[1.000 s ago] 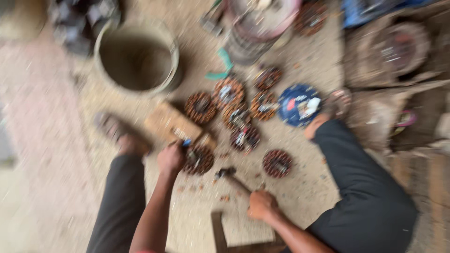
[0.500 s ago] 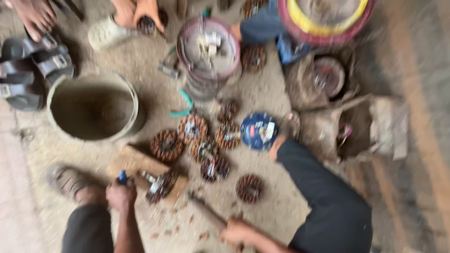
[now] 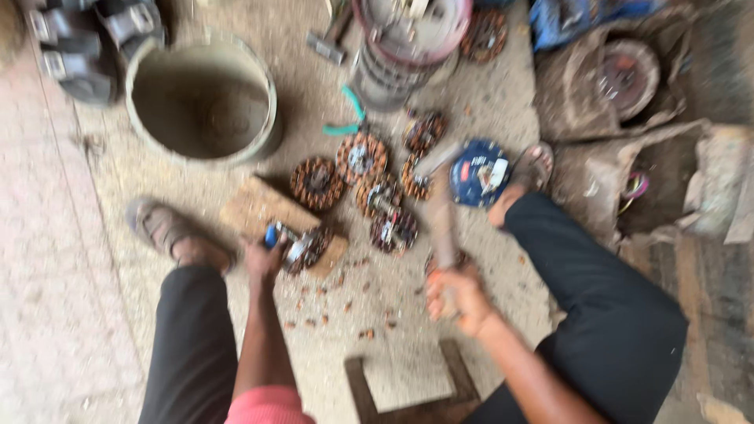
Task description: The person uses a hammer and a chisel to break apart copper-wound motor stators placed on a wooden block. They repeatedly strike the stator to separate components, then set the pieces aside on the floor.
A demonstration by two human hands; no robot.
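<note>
step: mid-strike, stripping a wound motor core [image 3: 308,245] on the wood block [image 3: 267,212], just ahead of the left hand [image 3: 263,259]
left hand: closed round a blue-handled chisel [image 3: 276,235], tip on the core
right hand [image 3: 455,297]: clenched on hammer [image 3: 440,220], raised (motion-blurred)
next: judged, a square blow on the chisel head
arms: both reach forward between the knees

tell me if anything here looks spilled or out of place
Small brown scraps lie scattered on the ground beside the wood block, near the left hand and the wound core it steadies. The right hand holds a raised hammer, blurred. Otherwise nothing stands out.
</note>
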